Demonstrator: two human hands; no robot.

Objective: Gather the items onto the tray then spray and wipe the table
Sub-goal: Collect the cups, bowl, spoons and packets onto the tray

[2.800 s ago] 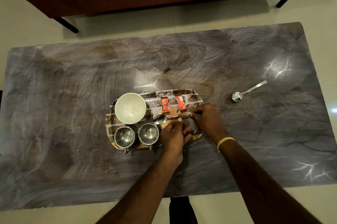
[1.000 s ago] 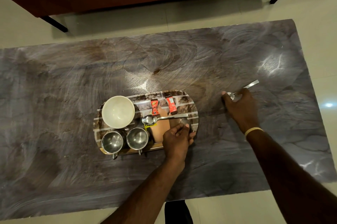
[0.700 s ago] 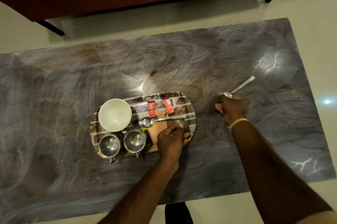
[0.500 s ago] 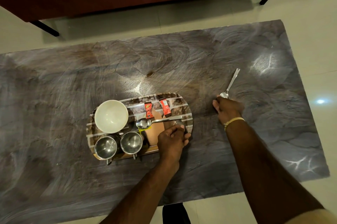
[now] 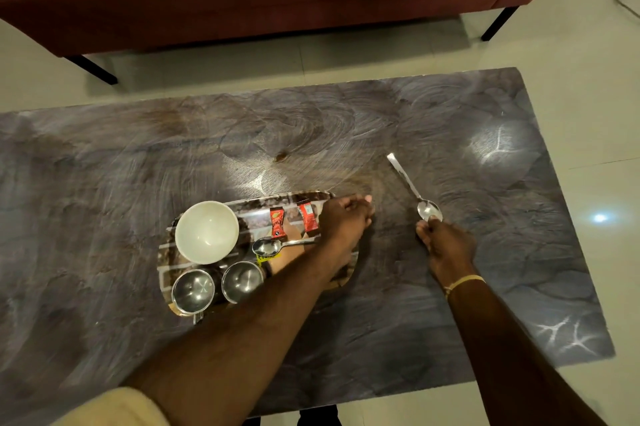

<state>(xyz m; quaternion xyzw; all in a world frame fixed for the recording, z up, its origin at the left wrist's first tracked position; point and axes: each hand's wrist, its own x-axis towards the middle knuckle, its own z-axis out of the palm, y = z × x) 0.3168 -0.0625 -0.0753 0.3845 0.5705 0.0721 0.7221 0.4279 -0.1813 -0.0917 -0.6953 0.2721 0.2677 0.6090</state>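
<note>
Pinching the loose spoon (image 5: 429, 210) by its bowl with the right hand (image 5: 446, 247), fingertips only, handle sticking out away over the table (image 5: 104, 183), well right of the tray (image 5: 165, 245). Got the left hand (image 5: 346, 217) reaching over the tray's right end, fingers curled near the far rim. Can't tell if actually gripping it or just resting there.

Biggest thing first: needs a spray and wipe on that table later, so no leaving anything out on it. Then the tray: sits mid-table, pretty packed. Could tip or skid if leaned on at that one end by the left hand. Would rattle the bowl (image 5: 206, 232) at the left, and knock the two steel cups (image 5: 193, 291) along the near edge, one handle poking past the rim.

Spoon next. Looks slippery and held at the wrong end, so could swing and drop with a clatter on the way over. Not much room either: already got one tray spoon (image 5: 273, 246) lying across the middle, handle running under the left arm. Might land on it and slide off. Also easy to flick the two red sachets (image 5: 278, 228) off the far side with that long handle. Probably best to get the left arm clear first, then lay it down alongside.
</note>
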